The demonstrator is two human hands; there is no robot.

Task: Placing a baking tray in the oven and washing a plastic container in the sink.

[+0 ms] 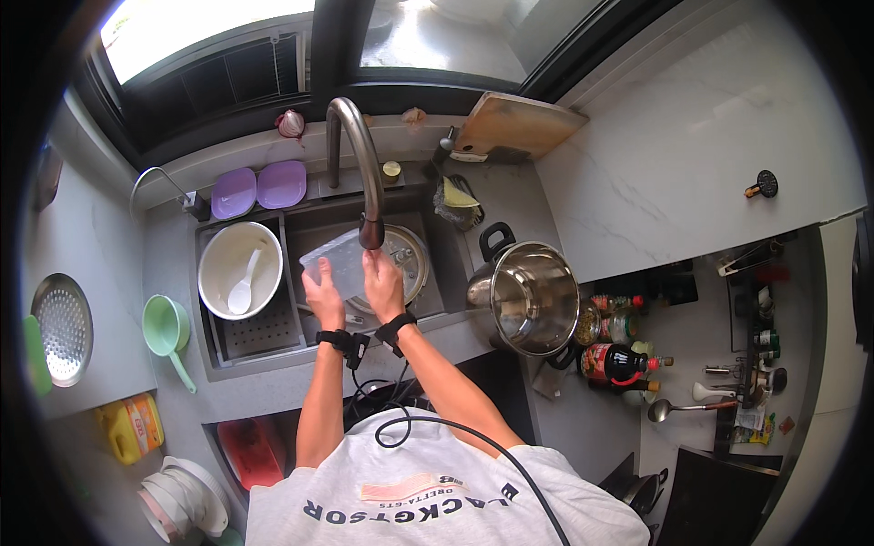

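My left hand [323,292] grips the near left edge of a clear plastic container [334,263] over the sink. My right hand [384,283] holds the container's right side, just under the spout of the curved metal faucet [372,228]. Beneath, partly covered by the container and my right hand, a round metal lid [414,256] lies in the basin. To the left, a white bowl [207,273] with a white spoon [240,295] in it rests over the smaller basin. Whether water is running cannot be told.
A steel pot [536,300] with black handles stands right of the sink. A green ladle [166,326] lies on the left counter. Two purple dishes [282,184] sit behind the sink. A sponge [459,194], a wooden cutting board [512,130] and several bottles [608,362] are further right.
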